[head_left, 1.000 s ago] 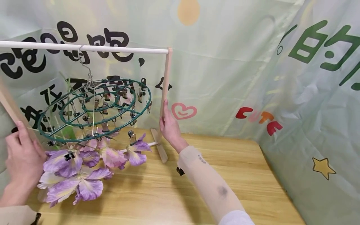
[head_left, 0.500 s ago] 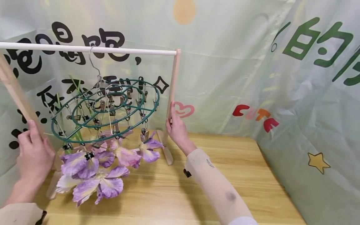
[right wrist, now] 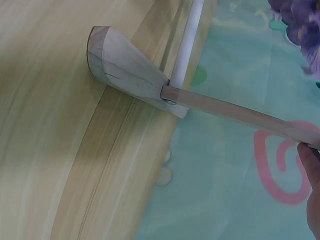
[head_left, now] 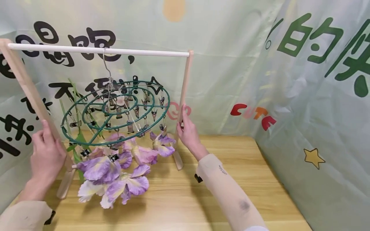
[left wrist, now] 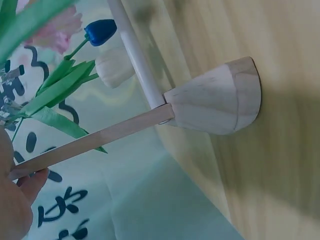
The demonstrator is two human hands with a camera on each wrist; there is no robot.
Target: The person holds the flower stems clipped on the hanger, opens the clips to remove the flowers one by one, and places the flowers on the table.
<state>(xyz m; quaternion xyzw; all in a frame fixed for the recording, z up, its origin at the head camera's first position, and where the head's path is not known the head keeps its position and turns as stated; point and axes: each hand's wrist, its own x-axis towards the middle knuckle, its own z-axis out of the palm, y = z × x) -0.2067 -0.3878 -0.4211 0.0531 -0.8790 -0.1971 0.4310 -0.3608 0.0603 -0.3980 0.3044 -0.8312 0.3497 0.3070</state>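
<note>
A wooden rack with a white crossbar (head_left: 144, 52) stands at the left of the head view. My left hand (head_left: 47, 155) holds its left post (head_left: 30, 86), and my right hand (head_left: 189, 131) holds the right post (head_left: 186, 75), thumb on the near side. From the crossbar hangs a round green clip hanger (head_left: 99, 131) by its metal hook (head_left: 106, 64), tilted, with several small metal clips. Purple and pink artificial flowers (head_left: 98, 168) dangle beneath it. In the wrist views, the rack's feet (left wrist: 210, 97) show at the posts' lower ends, joined to a white lower rod (right wrist: 187, 50).
A wood-grain table (head_left: 225, 179) lies below, its right edge running along the side sheet. Printed fabric (head_left: 225, 64) with lettering, a heart and a star hangs behind and at the right. In the left wrist view are a blue tulip (left wrist: 101, 32) and a white tulip (left wrist: 115, 67).
Both hands and the rack have shifted to the right, while the printed background slides left in view. The hanger and flowers have moved right too and swung a little.
</note>
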